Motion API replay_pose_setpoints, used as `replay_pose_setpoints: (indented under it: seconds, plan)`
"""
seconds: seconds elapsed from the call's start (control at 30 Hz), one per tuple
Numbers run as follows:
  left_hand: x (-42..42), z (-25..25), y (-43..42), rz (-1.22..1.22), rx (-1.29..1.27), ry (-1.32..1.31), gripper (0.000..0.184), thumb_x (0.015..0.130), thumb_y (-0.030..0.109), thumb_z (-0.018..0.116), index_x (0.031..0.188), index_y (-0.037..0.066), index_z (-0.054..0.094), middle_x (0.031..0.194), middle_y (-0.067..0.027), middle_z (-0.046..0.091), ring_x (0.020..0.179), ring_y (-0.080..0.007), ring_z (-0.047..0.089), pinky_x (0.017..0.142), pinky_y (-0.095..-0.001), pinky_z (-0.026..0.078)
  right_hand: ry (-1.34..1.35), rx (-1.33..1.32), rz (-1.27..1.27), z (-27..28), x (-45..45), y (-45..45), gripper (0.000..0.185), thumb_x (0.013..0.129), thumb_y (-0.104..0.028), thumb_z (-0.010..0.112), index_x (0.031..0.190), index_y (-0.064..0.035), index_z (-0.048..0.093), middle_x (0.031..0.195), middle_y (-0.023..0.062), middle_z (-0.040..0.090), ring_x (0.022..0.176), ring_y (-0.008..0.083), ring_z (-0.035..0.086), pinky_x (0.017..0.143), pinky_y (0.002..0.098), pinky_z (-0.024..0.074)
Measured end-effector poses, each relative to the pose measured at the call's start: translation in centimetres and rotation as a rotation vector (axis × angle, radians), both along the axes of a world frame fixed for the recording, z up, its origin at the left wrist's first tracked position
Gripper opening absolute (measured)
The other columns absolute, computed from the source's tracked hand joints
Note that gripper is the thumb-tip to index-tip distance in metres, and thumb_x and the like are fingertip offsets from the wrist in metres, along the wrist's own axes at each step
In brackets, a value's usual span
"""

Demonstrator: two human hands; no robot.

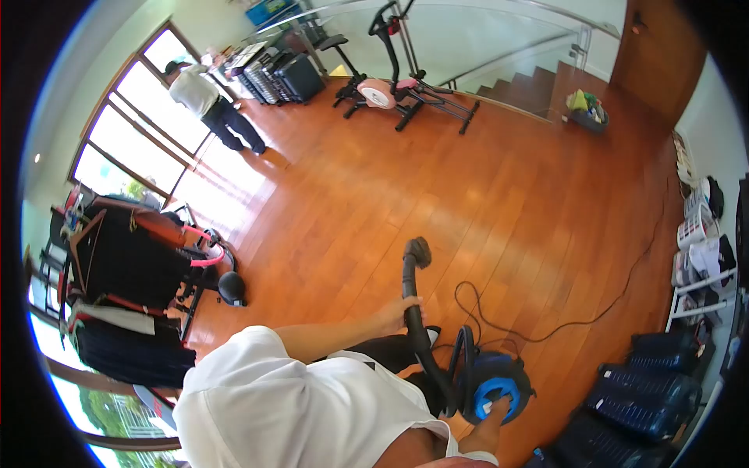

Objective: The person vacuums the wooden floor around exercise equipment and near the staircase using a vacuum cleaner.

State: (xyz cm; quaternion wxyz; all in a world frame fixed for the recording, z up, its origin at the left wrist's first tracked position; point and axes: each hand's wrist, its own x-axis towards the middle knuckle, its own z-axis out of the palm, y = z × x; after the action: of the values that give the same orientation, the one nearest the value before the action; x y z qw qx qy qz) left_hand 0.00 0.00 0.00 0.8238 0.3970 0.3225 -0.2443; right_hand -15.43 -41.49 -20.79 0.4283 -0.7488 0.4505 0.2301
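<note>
My left hand [399,313] is wrapped around the black wand [411,292] of a vacuum cleaner. The wand ends in a small dark brush head [418,249], and its hose curves down toward the machine. At the lower right is the vacuum cleaner's round body [521,378], dark with a bright blue ring on top. My right hand [498,411] reaches down to that blue part and appears closed on its handle, the fingers partly hidden. The white shirt covers much of the lower view.
A black power cord [546,339] loops across the wooden floor [374,195]. Dark suitcases [644,398] and a white shelf [702,300] line the right side. Clothes hang on a rack [129,257] at left. An exercise bike [382,93] stands ahead; a person [203,97] leans near the windows.
</note>
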Motion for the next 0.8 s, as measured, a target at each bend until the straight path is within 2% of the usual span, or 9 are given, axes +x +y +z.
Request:
replay_pose_setpoints:
  seconds: [0.03,0.07,0.1,0.13,0.27,0.4,0.5,0.7,0.8]
  plan:
    - [-0.4,0.1,-0.9,0.040,-0.042,0.011,0.029,0.089,0.023,0.064,0.104,0.007,0.046,0.085,-0.0097,0.057,0.083,-0.0255,0.063,0.078,-0.0453,0.054,0.167,-0.317,0.441,0.0,-1.5,-2.6,0.034,0.093,-0.017,0.044,0.117,-0.0010,0.063,0.119,0.0254,0.060,0.111,0.0385,0.058,0.093,0.0460,0.0465]
    - [-0.9,0.3,-1.8,0.072,-0.084,0.023,0.026,0.089,0.022,0.064,0.102,0.007,0.047,0.085,-0.0097,0.057,0.082,-0.0251,0.063,0.078,-0.0452,0.055,0.187,-0.388,0.443,-1.2,-3.2,-5.1,0.034,0.094,-0.018,0.040,0.110,-0.0002,0.064,0.115,0.0256,0.062,0.108,0.0400,0.059,0.092,0.0477,0.0467]
    - [4.9,1.7,7.1,0.077,0.054,-0.012,0.024,0.090,0.023,0.062,0.101,0.007,0.047,0.085,-0.0097,0.057,0.083,-0.0257,0.062,0.081,-0.0460,0.053,0.127,-0.309,0.442,-8.6,2.2,7.0,0.036,0.094,-0.019,0.036,0.103,0.0005,0.065,0.111,0.0258,0.063,0.106,0.0414,0.059,0.090,0.0494,0.0468]
    - [6.1,1.6,7.5,0.086,0.048,-0.019,0.023,0.091,0.024,0.061,0.099,0.006,0.047,0.086,-0.0097,0.056,0.085,-0.0262,0.062,0.083,-0.0468,0.052,0.122,-0.335,0.453,-9.1,3.2,6.9,0.036,0.094,-0.020,0.037,0.103,0.0001,0.065,0.111,0.0254,0.063,0.106,0.0416,0.060,0.090,0.0496,0.0471]
    - [9.4,2.3,7.6,0.178,0.036,-0.029,0.021,0.093,0.023,0.057,0.096,0.005,0.046,0.086,-0.0109,0.056,0.086,-0.0285,0.061,0.088,-0.0505,0.051,0.033,-0.394,0.535,-9.5,6.7,6.9,0.035,0.094,-0.020,0.036,0.102,-0.0007,0.064,0.111,0.0239,0.063,0.105,0.0409,0.060,0.090,0.0496,0.0481]
    - [12.3,1.7,9.1,0.198,-0.010,-0.034,0.021,0.092,0.020,0.061,0.097,0.007,0.045,0.088,-0.0097,0.056,0.086,-0.0263,0.062,0.081,-0.0460,0.054,0.177,-0.368,0.508,-7.2,10.9,9.4,0.027,0.092,-0.017,0.044,0.103,-0.0043,0.065,0.114,0.0212,0.063,0.107,0.0375,0.061,0.090,0.0480,0.0495]
    - [14.9,1.9,9.5,0.207,0.011,-0.010,0.018,0.094,0.020,0.057,0.096,0.006,0.046,0.086,-0.0110,0.057,0.086,-0.0295,0.061,0.086,-0.0512,0.051,0.265,-0.354,0.508,-6.9,13.2,10.5,0.027,0.092,-0.015,0.045,0.106,-0.0062,0.066,0.117,0.0195,0.063,0.109,0.0358,0.061,0.090,0.0463,0.0501]
    - [21.1,0.1,8.2,0.070,0.044,-0.008,0.020,0.092,0.021,0.060,0.097,0.005,0.049,0.086,-0.0113,0.058,0.086,-0.0276,0.062,0.085,-0.0505,0.053,0.468,-0.309,0.537,-7.3,15.6,10.0,0.030,0.093,-0.018,0.044,0.110,-0.0072,0.066,0.120,0.0178,0.062,0.111,0.0336,0.060,0.091,0.0452,0.0498]
    - [25.7,-0.4,7.6,-0.010,0.020,0.055,0.022,0.092,0.022,0.061,0.097,0.004,0.050,0.086,-0.0110,0.058,0.086,-0.0266,0.062,0.086,-0.0492,0.053,0.439,-0.312,0.462,-9.1,15.1,10.5,0.031,0.094,-0.019,0.041,0.108,-0.0075,0.067,0.118,0.0157,0.064,0.111,0.0336,0.060,0.091,0.0467,0.0488]
